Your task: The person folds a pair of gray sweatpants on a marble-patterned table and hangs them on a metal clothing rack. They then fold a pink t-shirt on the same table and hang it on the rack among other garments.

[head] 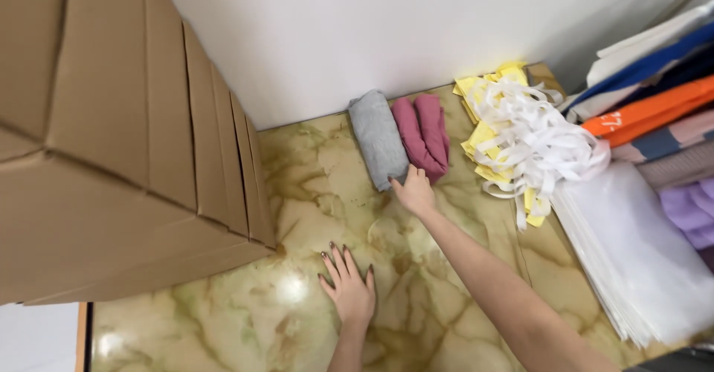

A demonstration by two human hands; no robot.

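- Left hand (349, 289) is resting flat, fingers spread, on the near marbled table (297, 193).
- Right hand (413, 191) is reaching far, fingers loosely touching the near ends of the grey roll (377, 137) and pink roll (424, 133), which are lying lengthwise near-to-far.

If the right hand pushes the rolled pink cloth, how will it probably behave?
The rolled pink cloth looks soft, so it would probably dent under the right hand. It may slide easily on the glossy marbled floor, pressing the rolled grey cloth beside it.

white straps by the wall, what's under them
Yellow pieces show beneath the white straps, edges poking out around them. How many there are is hidden by the tangle.
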